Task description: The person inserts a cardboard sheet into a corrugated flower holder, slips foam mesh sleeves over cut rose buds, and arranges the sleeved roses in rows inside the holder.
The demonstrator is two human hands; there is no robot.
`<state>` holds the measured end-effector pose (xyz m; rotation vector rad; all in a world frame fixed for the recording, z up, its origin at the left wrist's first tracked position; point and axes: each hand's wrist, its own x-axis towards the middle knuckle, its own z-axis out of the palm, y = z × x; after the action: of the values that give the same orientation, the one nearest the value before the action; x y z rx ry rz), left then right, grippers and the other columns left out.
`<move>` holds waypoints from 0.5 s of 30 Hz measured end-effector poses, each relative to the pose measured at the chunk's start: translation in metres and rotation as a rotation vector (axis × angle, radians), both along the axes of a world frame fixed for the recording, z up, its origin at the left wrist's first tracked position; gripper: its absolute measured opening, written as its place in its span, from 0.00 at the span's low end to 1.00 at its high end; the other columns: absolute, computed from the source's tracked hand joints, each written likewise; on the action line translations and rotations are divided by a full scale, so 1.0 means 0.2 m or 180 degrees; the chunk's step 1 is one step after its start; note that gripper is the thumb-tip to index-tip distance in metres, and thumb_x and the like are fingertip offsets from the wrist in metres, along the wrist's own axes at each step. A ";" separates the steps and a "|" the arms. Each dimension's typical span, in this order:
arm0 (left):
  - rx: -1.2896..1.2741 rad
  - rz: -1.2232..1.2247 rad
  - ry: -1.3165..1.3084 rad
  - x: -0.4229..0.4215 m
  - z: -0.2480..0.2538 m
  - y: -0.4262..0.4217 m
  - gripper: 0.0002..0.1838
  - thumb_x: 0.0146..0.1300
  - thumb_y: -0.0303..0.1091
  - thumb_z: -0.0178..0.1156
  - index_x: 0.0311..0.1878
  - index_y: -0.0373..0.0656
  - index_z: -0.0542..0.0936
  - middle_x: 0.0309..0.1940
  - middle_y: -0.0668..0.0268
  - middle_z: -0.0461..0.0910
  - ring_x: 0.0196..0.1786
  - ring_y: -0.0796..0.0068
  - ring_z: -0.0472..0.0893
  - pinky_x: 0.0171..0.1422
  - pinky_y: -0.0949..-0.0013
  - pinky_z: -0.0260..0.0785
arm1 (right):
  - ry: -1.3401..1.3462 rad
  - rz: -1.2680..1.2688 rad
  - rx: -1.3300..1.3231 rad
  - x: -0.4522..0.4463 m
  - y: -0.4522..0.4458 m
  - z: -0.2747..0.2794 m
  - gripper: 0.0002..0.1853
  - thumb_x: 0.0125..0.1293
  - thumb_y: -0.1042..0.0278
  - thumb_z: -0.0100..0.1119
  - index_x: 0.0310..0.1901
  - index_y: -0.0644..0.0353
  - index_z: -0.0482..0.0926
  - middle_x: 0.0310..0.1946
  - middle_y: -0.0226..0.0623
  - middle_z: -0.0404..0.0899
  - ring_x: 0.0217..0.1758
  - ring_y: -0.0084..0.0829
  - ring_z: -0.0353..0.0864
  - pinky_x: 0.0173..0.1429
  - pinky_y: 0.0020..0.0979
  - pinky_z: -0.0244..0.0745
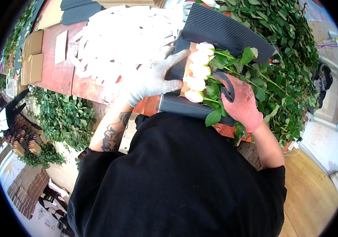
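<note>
A row of several white-pink roses (199, 71) lies on black corrugated cardboard (224, 29), heads to the left and leafy stems to the right. Under the heads is a strip of brown cardboard (186, 73). My left hand (157, 75), in a grey glove, is spread at the strip, with index finger and thumb reaching its left edge. My right hand (240, 98), in a red glove with dark fingertips, is curled over the stems and leaves just right of the heads. What its fingers hold, if anything, is hidden.
A heap of white paper strips (113, 39) covers much of the red table (64, 75). Brown cardboard pieces (32, 59) lie at its left end. Leafy stems (291, 51) are piled along the right, and more greenery (64, 114) stands below the table's left side.
</note>
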<state>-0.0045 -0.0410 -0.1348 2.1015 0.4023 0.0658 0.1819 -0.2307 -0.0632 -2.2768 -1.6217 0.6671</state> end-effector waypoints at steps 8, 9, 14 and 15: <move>-0.0144 -0.0001 -0.0125 -0.02 0.00 -0.01 0.46 0.52 0.54 0.66 0.72 0.48 0.60 0.70 0.37 0.52 0.75 0.43 0.47 0.76 0.51 0.43 | -0.0065 -0.0043 0.0105 0.01 -0.01 -0.04 0.23 0.54 0.70 0.59 0.54 0.59 0.73 0.49 0.44 0.79 0.49 0.44 0.79 0.54 0.40 0.74; 0.0071 0.0097 -0.0170 -0.02 -0.02 -0.02 0.45 0.50 0.51 0.66 0.71 0.49 0.61 0.67 0.38 0.57 0.71 0.43 0.55 0.73 0.52 0.50 | 0.0048 0.0009 0.0143 0.01 0.00 -0.01 0.23 0.54 0.70 0.60 0.54 0.60 0.73 0.49 0.44 0.79 0.49 0.44 0.79 0.54 0.40 0.74; -0.0191 0.0005 -0.0021 -0.01 0.01 0.00 0.45 0.51 0.49 0.67 0.72 0.49 0.60 0.70 0.38 0.53 0.75 0.44 0.47 0.76 0.51 0.43 | -0.0036 0.0008 0.0190 0.00 -0.01 -0.03 0.23 0.54 0.71 0.60 0.54 0.61 0.73 0.48 0.45 0.79 0.48 0.44 0.80 0.52 0.41 0.75; -0.0130 0.0020 0.0022 0.00 0.01 0.00 0.45 0.51 0.48 0.67 0.72 0.48 0.60 0.70 0.38 0.52 0.75 0.44 0.47 0.76 0.52 0.43 | -0.0163 0.0030 0.0206 0.00 -0.01 -0.03 0.23 0.54 0.71 0.59 0.54 0.61 0.73 0.48 0.45 0.79 0.48 0.44 0.80 0.52 0.40 0.75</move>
<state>-0.0052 -0.0417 -0.1325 2.0606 0.4112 0.0537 0.1815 -0.2333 -0.0688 -2.2590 -1.6533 0.5547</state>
